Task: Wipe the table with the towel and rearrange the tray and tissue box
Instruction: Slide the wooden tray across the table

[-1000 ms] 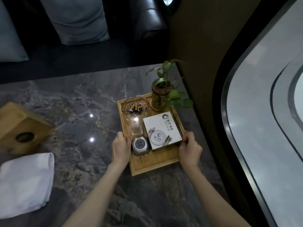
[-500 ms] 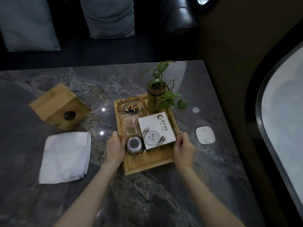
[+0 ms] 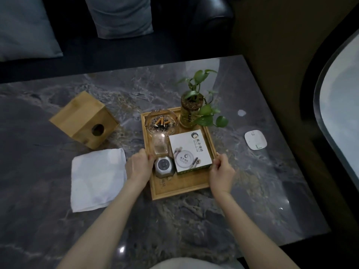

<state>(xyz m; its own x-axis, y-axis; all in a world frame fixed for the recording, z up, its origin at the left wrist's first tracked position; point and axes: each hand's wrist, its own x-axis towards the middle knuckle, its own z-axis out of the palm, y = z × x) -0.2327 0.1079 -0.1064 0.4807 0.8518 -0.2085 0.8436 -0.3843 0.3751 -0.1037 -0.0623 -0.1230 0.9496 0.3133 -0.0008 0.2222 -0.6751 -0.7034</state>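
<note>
A wooden tray point(image 3: 180, 188) sits on the dark marble table point(image 3: 194, 220), a little right of centre. My left hand point(image 3: 138, 166) grips its left rim and my right hand point(image 3: 222, 171) grips its right rim. The tray carries a glass ashtray point(image 3: 161, 122) with cigarette butts, a potted green plant point(image 3: 191, 109), a white box point(image 3: 189, 152), a small glass and a silver gadget point(image 3: 164, 166). A folded white towel point(image 3: 97, 179) lies flat just left of my left hand. The wooden tissue box point(image 3: 83, 119) lies tipped at the back left.
A white square pad point(image 3: 255, 142) lies on the table right of the tray, with a small white spot point(image 3: 241, 113) behind it. A dark leather sofa with grey cushions point(image 3: 120, 16) runs behind the table. The table's right edge borders a brown wall.
The tray has slid leftward across the table with both hands on its rims, uncovering the white pad on the right. The towel and tissue box now sit closer to the tray.
</note>
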